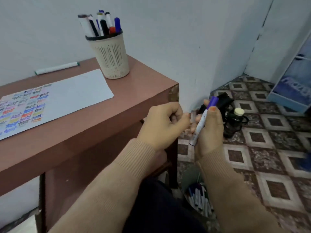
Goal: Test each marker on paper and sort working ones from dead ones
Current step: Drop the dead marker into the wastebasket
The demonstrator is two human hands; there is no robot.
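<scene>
My right hand (210, 128) grips a white marker with a purple cap (202, 118), held upright off the table's right end. My left hand (164, 123) hovers just left of it with fingers curled and nothing in them. On the brown table (84, 132) lies a white sheet of paper (80, 91), its left part covered with coloured test scribbles. A cream mesh cup (111, 58) with several markers stands at the back of the table. Behind the paper, one green-capped marker (57, 68) lies by the wall.
On the floor under my right arm a bin (198, 197) holds several markers. Dark objects and a bottle (235, 118) sit in the corner on the patterned tile floor. A blue box (292, 88) leans at the right wall.
</scene>
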